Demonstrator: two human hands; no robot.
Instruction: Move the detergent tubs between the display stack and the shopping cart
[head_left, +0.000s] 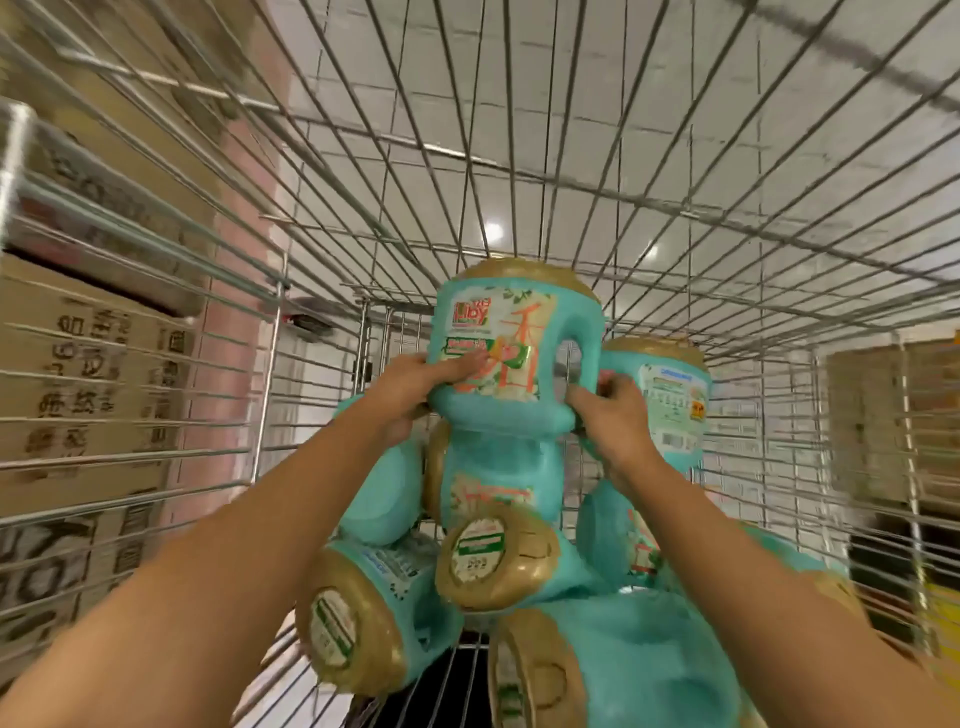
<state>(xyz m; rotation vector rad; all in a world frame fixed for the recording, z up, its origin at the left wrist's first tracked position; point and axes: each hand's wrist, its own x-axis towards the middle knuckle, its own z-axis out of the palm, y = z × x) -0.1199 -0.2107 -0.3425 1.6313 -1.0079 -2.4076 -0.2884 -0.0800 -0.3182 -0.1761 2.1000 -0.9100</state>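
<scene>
Teal detergent tub (511, 353) gripped by left hand (415, 387) and right hand (615, 423), wire cart (519, 177), tiled floor (613, 150)

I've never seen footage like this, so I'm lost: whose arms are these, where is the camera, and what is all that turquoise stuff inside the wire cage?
No machine here: these are a person's bare arms, filmed by one wide-angle camera worn on the head, looking forward and down. The wire cage is a shopping cart. The left hand and the right hand grip the lower part of one turquoise tub of detergent with a gold lid, held upright. Beneath it more tubs lie on their sides, and another tub stands upright behind the right hand. The brown shapes at the left, outside the cart, are cardboard boxes.
</scene>
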